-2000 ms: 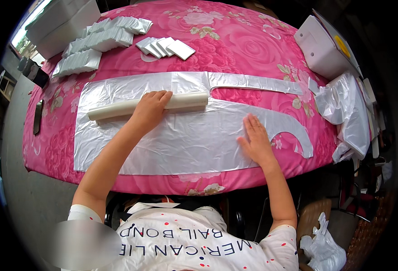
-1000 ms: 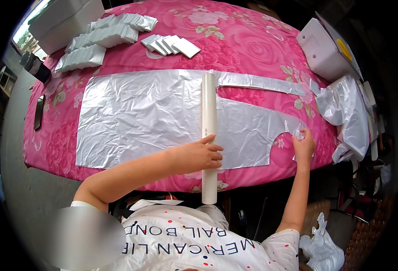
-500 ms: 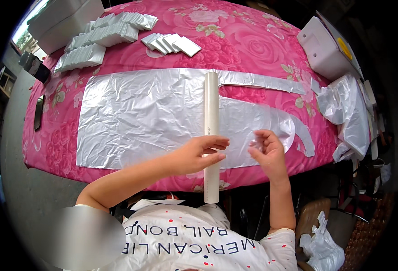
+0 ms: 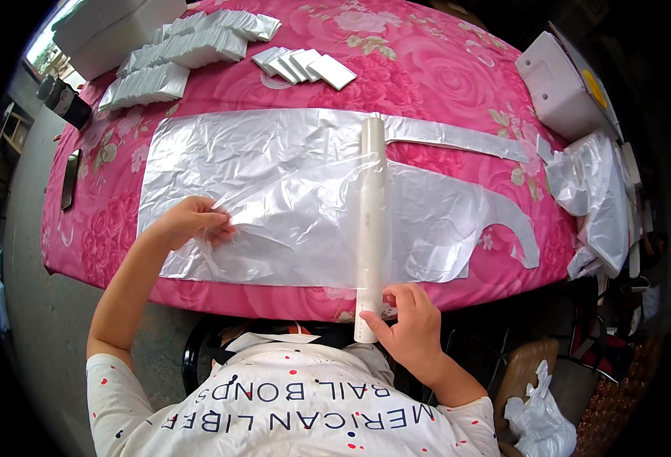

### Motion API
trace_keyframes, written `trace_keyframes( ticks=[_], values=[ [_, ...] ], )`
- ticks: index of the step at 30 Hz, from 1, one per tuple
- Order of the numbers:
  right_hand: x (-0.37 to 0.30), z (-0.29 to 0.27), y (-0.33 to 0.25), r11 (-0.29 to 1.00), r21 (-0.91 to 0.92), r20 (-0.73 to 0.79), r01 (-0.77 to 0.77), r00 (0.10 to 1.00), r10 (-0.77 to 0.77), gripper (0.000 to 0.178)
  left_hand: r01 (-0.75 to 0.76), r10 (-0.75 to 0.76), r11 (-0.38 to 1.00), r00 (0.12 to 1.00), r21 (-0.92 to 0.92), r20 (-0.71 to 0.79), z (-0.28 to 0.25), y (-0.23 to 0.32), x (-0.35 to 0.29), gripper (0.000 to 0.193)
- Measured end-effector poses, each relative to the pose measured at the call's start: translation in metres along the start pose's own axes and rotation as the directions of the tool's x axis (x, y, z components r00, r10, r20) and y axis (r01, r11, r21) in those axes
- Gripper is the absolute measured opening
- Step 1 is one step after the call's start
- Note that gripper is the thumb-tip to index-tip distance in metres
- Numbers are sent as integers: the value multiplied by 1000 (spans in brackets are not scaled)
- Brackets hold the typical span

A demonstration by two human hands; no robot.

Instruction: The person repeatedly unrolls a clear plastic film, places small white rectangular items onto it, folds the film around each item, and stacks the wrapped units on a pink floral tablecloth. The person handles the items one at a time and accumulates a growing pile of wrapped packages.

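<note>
A stack of thin, shiny white plastic sheets cut like aprons (image 4: pixel 175 167) lies flat across the table, its narrow straps toward the right. Across it rests a long white plastic tube (image 4: pixel 371 206), running from the far edge of the sheets to past the near table edge. My left hand (image 4: pixel 194 221) is closed in a pinch on a corner of the top sheet, lifting it in slanting folds left of the tube. My right hand (image 4: pixel 410 324) grips the near end of the tube, thumb on top and fingers along its right side.
Rows of folded white packets (image 4: pixel 191 49) and several loose packets (image 4: pixel 305 67) lie at the back left. A phone (image 4: pixel 70 179) and dark cup (image 4: pixel 65 103) are at the left edge. A white foam box (image 4: pixel 552 80) and crumpled plastic sheets (image 4: pixel 594 198) stand at the right.
My left hand has moved left from the tube and now pulls up the sheet's corner. The right hand has come down and left to the tube's near end. The view has shifted slightly.
</note>
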State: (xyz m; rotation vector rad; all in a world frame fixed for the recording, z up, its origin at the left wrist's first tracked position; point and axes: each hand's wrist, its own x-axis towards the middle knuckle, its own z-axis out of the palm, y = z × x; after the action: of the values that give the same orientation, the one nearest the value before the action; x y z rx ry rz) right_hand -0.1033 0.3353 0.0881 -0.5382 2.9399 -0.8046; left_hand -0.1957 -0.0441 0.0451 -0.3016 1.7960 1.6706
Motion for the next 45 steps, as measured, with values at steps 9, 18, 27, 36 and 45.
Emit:
trace_keyframes(
  ticks=[9,18,27,36,45],
  values=[
    [-9,26,17,870,244,373,-429,869,325,52,132,-80,961,974,241,-214,-50,-3,-17,11],
    [-8,21,14,859,218,380,-464,851,363,47,185,610,264,728,947,-312,-8,21,-15,24],
    [-9,17,13,868,167,398,-468,837,375,46,-580,836,327,545,746,57,184,5,69,53],
    [11,5,22,928,94,503,-361,821,269,53,-375,754,165,644,912,128,199,-10,81,61],
    [177,4,68,876,267,337,-402,890,306,59,-319,737,91,659,943,152,201,-7,81,61]
  ],
)
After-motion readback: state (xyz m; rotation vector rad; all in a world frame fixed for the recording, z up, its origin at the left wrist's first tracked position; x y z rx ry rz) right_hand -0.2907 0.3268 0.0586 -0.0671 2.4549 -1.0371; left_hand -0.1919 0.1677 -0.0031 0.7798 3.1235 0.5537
